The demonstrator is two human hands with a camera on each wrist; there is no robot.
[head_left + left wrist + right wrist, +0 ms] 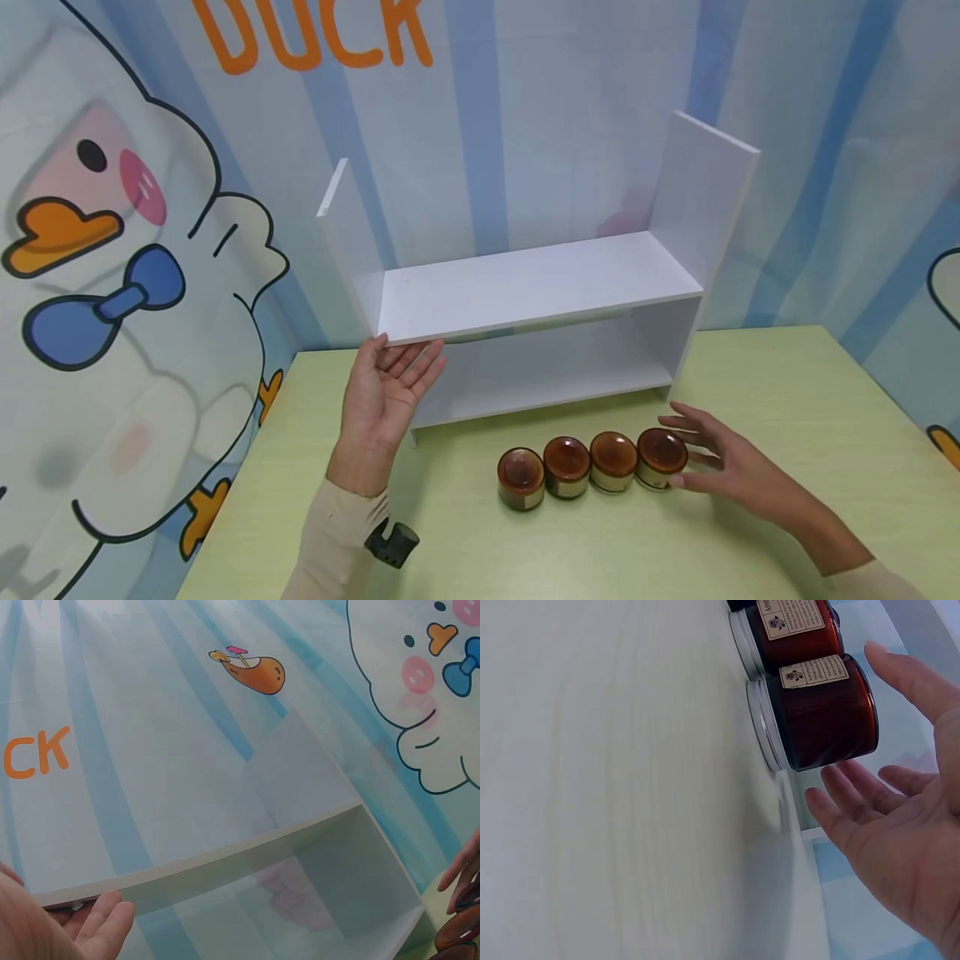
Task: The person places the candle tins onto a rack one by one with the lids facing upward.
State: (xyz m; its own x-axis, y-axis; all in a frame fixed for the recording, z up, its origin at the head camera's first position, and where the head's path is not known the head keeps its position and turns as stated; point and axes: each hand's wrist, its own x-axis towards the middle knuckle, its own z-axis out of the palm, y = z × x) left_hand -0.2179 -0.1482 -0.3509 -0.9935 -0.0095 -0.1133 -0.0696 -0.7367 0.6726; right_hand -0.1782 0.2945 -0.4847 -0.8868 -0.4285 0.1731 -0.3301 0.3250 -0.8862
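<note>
Several amber glass jars stand side by side in a row on the table, each upside down on its silver lid, with a printed cream label. At the row's right end, my right hand (pixel 738 471) spreads thumb and fingers around the end jar (pixel 662 457); in the right wrist view a gap shows between the fingers and this jar (pixel 829 720). My left hand (pixel 385 408) is palm up at the left front corner of the white shelf unit (pixel 540 283), its fairly straight fingers under the front edge of the upper board (pixel 187 862).
The white unit has two boards between side panels, the right panel (pixel 705 200) rising high. It stands at the back of the pale green table (pixel 465 550), against a blue striped duck backdrop (pixel 570 100). A black strap mount (pixel 392 546) sits on the left wrist.
</note>
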